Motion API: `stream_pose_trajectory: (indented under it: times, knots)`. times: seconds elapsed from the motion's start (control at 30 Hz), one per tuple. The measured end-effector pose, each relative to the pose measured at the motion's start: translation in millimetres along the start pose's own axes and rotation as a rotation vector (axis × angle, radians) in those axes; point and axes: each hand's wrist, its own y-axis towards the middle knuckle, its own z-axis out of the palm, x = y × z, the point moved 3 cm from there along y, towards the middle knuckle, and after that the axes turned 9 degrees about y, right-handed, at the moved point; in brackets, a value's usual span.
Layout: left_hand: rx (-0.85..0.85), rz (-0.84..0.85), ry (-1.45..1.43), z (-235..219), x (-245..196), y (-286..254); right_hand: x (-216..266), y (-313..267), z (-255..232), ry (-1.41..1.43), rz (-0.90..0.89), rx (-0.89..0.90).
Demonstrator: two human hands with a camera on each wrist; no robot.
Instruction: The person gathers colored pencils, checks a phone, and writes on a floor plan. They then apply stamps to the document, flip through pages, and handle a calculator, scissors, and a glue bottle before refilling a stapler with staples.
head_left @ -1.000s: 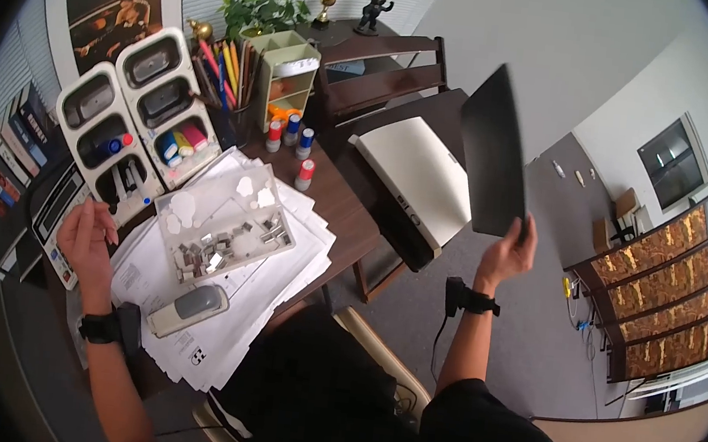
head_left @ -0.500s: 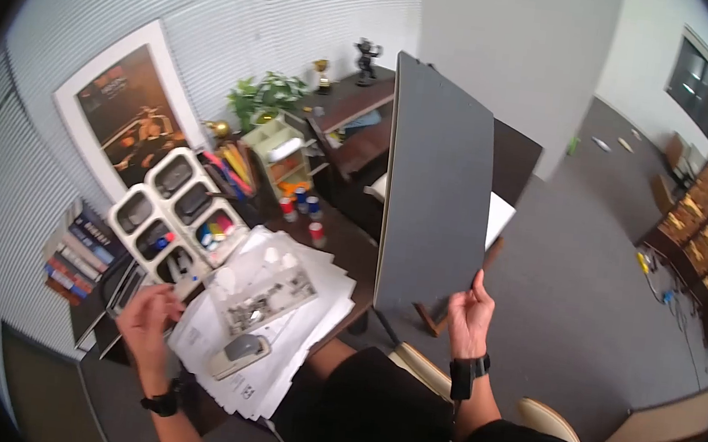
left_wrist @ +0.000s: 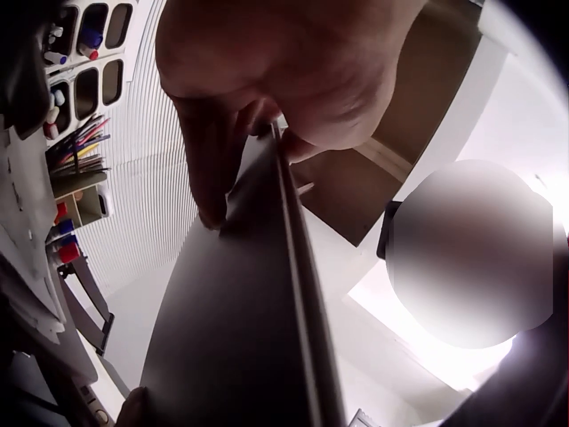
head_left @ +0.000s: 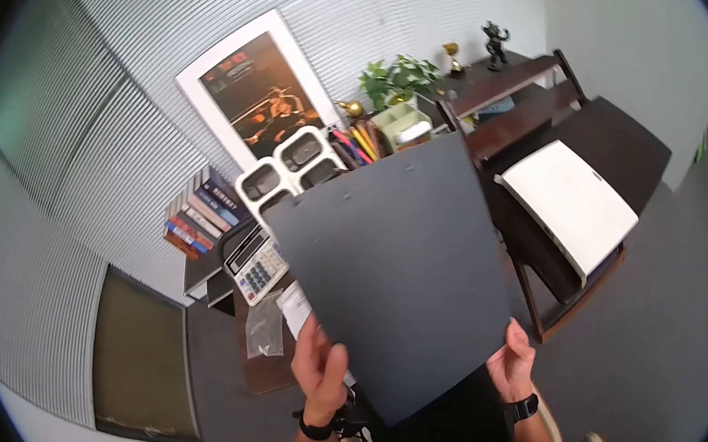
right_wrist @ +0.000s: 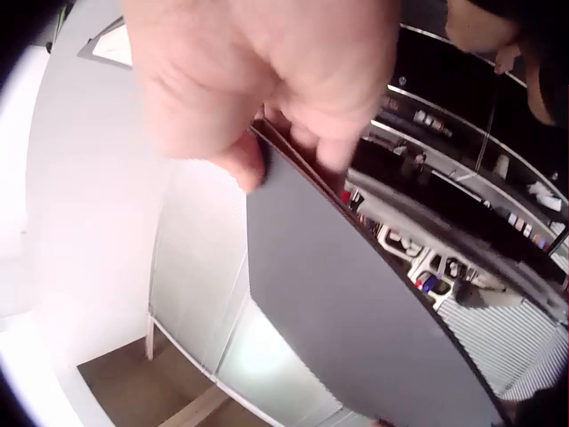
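A large flat dark grey folder (head_left: 401, 269) is held up tilted in front of the body, one broad side facing the head camera. My right hand (head_left: 514, 363) pinches its lower right corner, and the right wrist view shows the thumb on one face of the folder (right_wrist: 329, 276) with fingers behind. At the lower left edge is my left hand (head_left: 319, 371). In the left wrist view, the left hand's fingers (left_wrist: 209, 178) lie on either side of the folder's edge (left_wrist: 307, 294). The folder hides most of the desk and the papers behind it.
Left of the folder lie a calculator (head_left: 258, 267) and a clear plastic bag (head_left: 265, 326) on the desk. Books (head_left: 204, 210), a white compartment organizer (head_left: 261, 181) and pencils (head_left: 362, 140) stand behind. A white case (head_left: 569, 207) rests on a dark surface at right.
The folder has swung from the right to the front of the body, over the desk, turning its broad side to the head camera. My left hand has come to its edge. The view has turned left.
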Motion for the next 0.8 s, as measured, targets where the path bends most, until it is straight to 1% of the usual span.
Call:
stream_pose_trajectory:
  times: [0.03, 0.07, 0.1, 0.17, 0.2, 0.27, 0.3, 0.37, 0.4, 0.47, 0.5, 0.57, 0.6, 0.63, 0.67, 0.7, 0.77, 0.8]
  knots:
    - [-0.037, 0.045, 0.023, -3.5, 5.4, -12.1, -1.6, -7.1, -7.3, 0.005, 0.036, 0.0]
    - [-0.096, 0.083, 0.12, -12.2, 15.6, -28.9, -0.4, -12.7, -18.1, -0.054, 0.106, 0.005]
    - [-0.071, -0.081, 0.102, -7.0, -3.2, -25.7, 3.7, -15.7, 5.1, -0.188, 0.141, -0.002]
    - [0.037, -0.124, 0.05, 1.3, -12.4, -26.0, 3.2, -15.0, -15.4, -0.352, 0.282, 0.129]
    - [0.057, -0.14, 0.026, 12.3, -17.3, -26.6, 1.5, -13.9, -28.7, -0.365, 0.267, 0.1]
    - [0.145, -0.149, 0.04, 38.5, -24.9, -24.5, -7.0, -11.5, -51.2, -0.336, 0.301, -0.108]
    - [0.15, -0.163, 0.013, 46.7, -20.0, -26.0, -5.7, -10.1, -49.8, -0.357, 0.293, -0.129]
    - [0.307, -0.145, -0.122, 66.7, -8.0, -28.4, -0.6, -0.7, -42.6, -0.541, 0.227, -0.085]
    - [0.334, -0.142, -0.154, 76.5, -12.6, -23.4, -0.8, 0.7, -46.9, -0.563, 0.224, -0.097]
    - [0.349, -0.143, -0.216, 93.8, -11.6, -14.2, 0.8, 2.2, -58.0, -0.624, 0.107, -0.091]
    - [0.366, -0.141, -0.252, 100.2, -11.0, -10.9, 2.0, 0.1, -61.1, -0.64, 0.111, -0.097]
    - [0.403, -0.126, -0.279, 109.4, -11.3, -3.4, 0.6, -2.9, -67.6, -0.538, 0.148, -0.175]
    - [0.42, -0.141, -0.297, 112.8, -12.0, -4.0, -2.5, -3.4, -71.8, -0.553, 0.157, -0.175]
    - [0.438, -0.155, -0.316, 116.0, -12.5, -5.3, -7.1, -4.9, -75.9, -0.439, 0.182, -0.195]
    - [0.462, -0.128, -0.284, 118.4, -13.1, -4.9, -10.5, -6.2, -79.6, -0.327, 0.204, -0.217]
    - [0.482, -0.121, -0.309, 122.2, -13.6, -5.8, -14.1, -7.0, -74.3, -0.275, 0.226, -0.228]
    - [0.504, -0.076, -0.308, 127.8, -13.8, -8.9, -21.5, -4.8, -107.5, -0.174, 0.279, -0.195]
    - [0.472, -0.008, -0.301, 129.6, -13.6, -7.5, -18.8, -5.4, -83.4, -0.132, 0.255, -0.149]
